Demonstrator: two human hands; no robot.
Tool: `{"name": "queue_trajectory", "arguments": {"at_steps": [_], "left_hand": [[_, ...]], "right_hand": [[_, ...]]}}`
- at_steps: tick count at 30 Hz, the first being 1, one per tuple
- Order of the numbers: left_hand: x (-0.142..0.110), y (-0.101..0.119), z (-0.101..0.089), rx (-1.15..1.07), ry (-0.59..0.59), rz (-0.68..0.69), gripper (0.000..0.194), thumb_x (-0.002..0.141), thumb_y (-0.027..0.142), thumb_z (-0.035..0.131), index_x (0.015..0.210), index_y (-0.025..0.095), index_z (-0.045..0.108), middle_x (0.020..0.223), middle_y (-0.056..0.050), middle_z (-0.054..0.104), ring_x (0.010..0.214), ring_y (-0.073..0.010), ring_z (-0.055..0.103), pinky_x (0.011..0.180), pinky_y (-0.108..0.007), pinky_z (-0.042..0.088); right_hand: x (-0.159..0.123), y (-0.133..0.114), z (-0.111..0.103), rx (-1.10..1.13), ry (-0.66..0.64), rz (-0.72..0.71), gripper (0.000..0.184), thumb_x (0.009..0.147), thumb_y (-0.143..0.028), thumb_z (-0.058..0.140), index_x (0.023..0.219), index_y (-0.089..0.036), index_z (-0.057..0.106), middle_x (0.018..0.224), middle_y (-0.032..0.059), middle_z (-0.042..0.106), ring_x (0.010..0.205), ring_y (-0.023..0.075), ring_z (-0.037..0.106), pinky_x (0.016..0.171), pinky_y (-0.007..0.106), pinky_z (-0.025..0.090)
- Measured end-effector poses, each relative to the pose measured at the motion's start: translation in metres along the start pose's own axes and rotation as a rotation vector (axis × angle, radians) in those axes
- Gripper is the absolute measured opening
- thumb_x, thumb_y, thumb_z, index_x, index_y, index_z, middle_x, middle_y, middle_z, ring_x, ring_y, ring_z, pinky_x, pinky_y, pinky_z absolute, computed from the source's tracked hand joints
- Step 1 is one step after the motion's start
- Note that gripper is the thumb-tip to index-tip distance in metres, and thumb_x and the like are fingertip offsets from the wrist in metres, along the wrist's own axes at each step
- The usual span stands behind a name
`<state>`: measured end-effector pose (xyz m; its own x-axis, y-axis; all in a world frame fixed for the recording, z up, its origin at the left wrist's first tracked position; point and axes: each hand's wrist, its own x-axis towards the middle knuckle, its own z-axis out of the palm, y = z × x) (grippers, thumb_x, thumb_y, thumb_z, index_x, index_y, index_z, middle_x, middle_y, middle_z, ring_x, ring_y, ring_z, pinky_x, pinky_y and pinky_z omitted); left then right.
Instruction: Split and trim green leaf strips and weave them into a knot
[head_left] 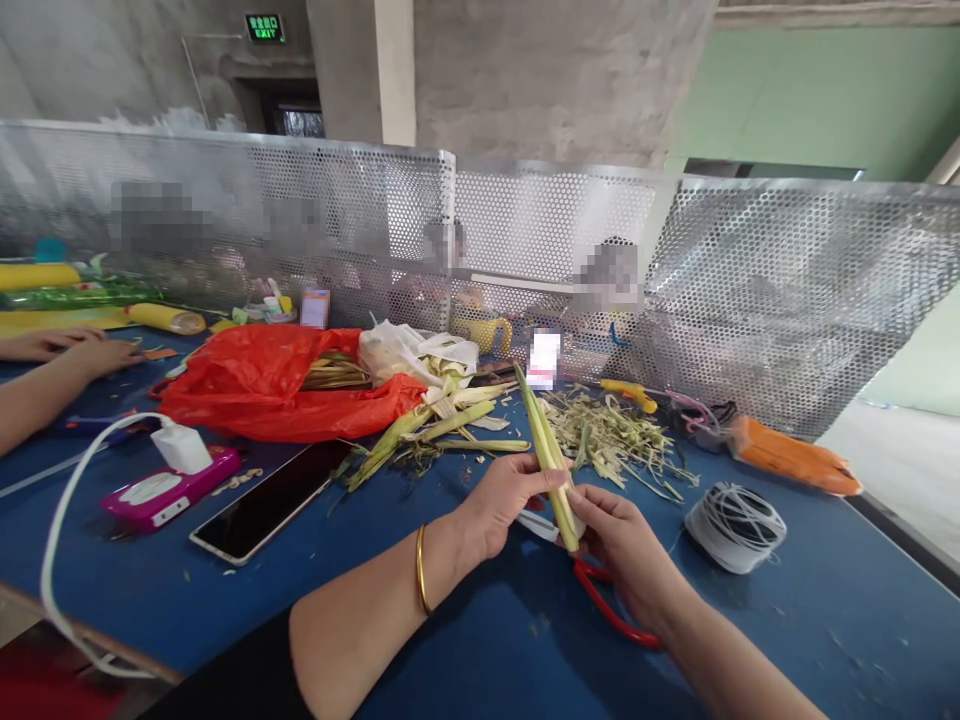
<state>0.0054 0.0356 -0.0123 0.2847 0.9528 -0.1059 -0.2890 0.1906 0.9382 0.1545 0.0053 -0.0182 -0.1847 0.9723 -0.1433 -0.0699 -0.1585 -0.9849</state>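
Note:
Above the blue table, both hands hold a long, folded corn husk (545, 440), pale green and yellow, tilted with its narrow tip pointing up and away. My left hand (501, 500), with a gold bangle at the wrist, pinches it around the middle between thumb and fingers. Lower down, the thumb and fingers of my right hand (619, 530) close on its near end. Under the hands lie red-handled scissors (611, 608), partly covered. Beyond the husk is a heap of shredded husk trimmings (611, 430). Loose husk leaves (420, 435) lie to the left.
A red plastic bag (247, 385), a phone (274, 500) and a magenta power strip (172, 488) with a white cable occupy the left. A string ball (736, 525) and an orange packet (793, 455) sit right. Behind stands a perforated metal screen (787, 300). Another person's hands (90, 352) rest far left.

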Motion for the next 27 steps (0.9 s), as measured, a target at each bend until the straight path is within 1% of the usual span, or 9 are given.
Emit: {"name": "queue_trajectory", "arguments": {"at_steps": [2, 6, 9, 11, 13, 16, 18, 22, 27], "left_hand": [[0.0, -0.001, 0.0, -0.002, -0.015, -0.013, 0.037, 0.063, 0.037, 0.076, 0.091, 0.014, 0.073, 0.083, -0.006, 0.068, 0.074, -0.0155, 0.057, 0.065, -0.026, 0.038], [-0.004, -0.004, 0.006, 0.1, 0.061, -0.003, 0.039, 0.059, 0.044, 0.08, 0.081, 0.014, 0.066, 0.076, -0.003, 0.064, 0.07, -0.0144, 0.056, 0.06, -0.025, 0.038], [-0.005, -0.008, 0.01, 0.125, 0.094, -0.01, 0.036, 0.056, 0.038, 0.082, 0.078, 0.014, 0.065, 0.073, -0.002, 0.064, 0.066, -0.0139, 0.056, 0.058, -0.025, 0.039], [-0.005, -0.008, 0.011, 0.075, 0.087, -0.01, 0.031, 0.058, 0.031, 0.081, 0.08, 0.013, 0.068, 0.076, -0.004, 0.067, 0.066, -0.0142, 0.057, 0.059, -0.025, 0.042], [-0.004, -0.007, 0.011, 0.022, 0.08, -0.007, 0.028, 0.059, 0.025, 0.078, 0.083, 0.013, 0.069, 0.081, -0.006, 0.069, 0.068, -0.0153, 0.06, 0.062, -0.026, 0.045], [-0.003, -0.005, 0.01, -0.031, 0.067, -0.014, 0.028, 0.06, 0.019, 0.075, 0.087, 0.012, 0.07, 0.085, -0.007, 0.071, 0.071, -0.018, 0.063, 0.066, -0.029, 0.05], [-0.003, -0.004, 0.01, -0.067, 0.063, -0.027, 0.027, 0.06, 0.016, 0.072, 0.087, 0.012, 0.07, 0.084, -0.008, 0.071, 0.071, -0.0189, 0.064, 0.066, -0.032, 0.052], [-0.002, -0.004, 0.01, -0.109, 0.091, -0.03, 0.028, 0.059, 0.01, 0.067, 0.086, 0.012, 0.068, 0.081, -0.007, 0.071, 0.068, -0.0193, 0.064, 0.063, -0.033, 0.054], [0.0, -0.007, 0.007, -0.036, 0.092, -0.01, 0.023, 0.061, 0.011, 0.068, 0.083, 0.014, 0.068, 0.077, -0.005, 0.07, 0.065, -0.0175, 0.062, 0.058, -0.029, 0.051]], "right_hand": [[0.0, 0.0, 0.0, -0.1, 0.06, -0.063, 0.04, 0.073, -0.057, 0.068, 0.067, -0.018, 0.057, 0.055, -0.0034, 0.05, 0.051, 0.0104, 0.045, 0.05, 0.023, 0.035], [-0.003, 0.002, 0.001, -0.53, 0.255, -0.336, 0.04, 0.082, -0.051, 0.058, 0.059, -0.02, 0.047, 0.053, -0.0041, 0.042, 0.052, 0.011, 0.035, 0.049, 0.024, 0.026], [-0.005, 0.004, 0.0, -0.694, 0.294, -0.423, 0.035, 0.084, -0.043, 0.055, 0.059, -0.021, 0.046, 0.054, -0.0033, 0.044, 0.054, 0.0122, 0.037, 0.051, 0.025, 0.026], [-0.004, 0.005, -0.002, -0.642, 0.292, -0.394, 0.033, 0.085, -0.044, 0.053, 0.062, -0.021, 0.049, 0.055, -0.0028, 0.045, 0.055, 0.013, 0.039, 0.051, 0.025, 0.029], [-0.001, 0.004, -0.004, -0.506, 0.292, -0.329, 0.034, 0.083, -0.049, 0.054, 0.063, -0.021, 0.052, 0.056, -0.0025, 0.046, 0.055, 0.0136, 0.04, 0.051, 0.025, 0.031], [0.001, 0.002, -0.005, -0.288, 0.291, -0.226, 0.038, 0.075, -0.056, 0.06, 0.064, -0.021, 0.054, 0.056, -0.0023, 0.046, 0.053, 0.0139, 0.041, 0.049, 0.026, 0.034], [0.002, 0.0, -0.004, -0.209, 0.289, -0.196, 0.04, 0.071, -0.059, 0.063, 0.065, -0.02, 0.055, 0.056, -0.0021, 0.048, 0.053, 0.014, 0.042, 0.049, 0.026, 0.036], [0.004, 0.001, -0.006, -0.228, 0.277, -0.199, 0.043, 0.071, -0.062, 0.063, 0.067, -0.02, 0.057, 0.058, -0.0018, 0.049, 0.055, 0.0142, 0.043, 0.049, 0.026, 0.038], [0.011, 0.009, -0.014, -0.43, 0.133, -0.218, 0.038, 0.076, -0.057, 0.061, 0.071, -0.02, 0.057, 0.06, -0.0024, 0.05, 0.056, 0.0138, 0.045, 0.05, 0.025, 0.038]]}}
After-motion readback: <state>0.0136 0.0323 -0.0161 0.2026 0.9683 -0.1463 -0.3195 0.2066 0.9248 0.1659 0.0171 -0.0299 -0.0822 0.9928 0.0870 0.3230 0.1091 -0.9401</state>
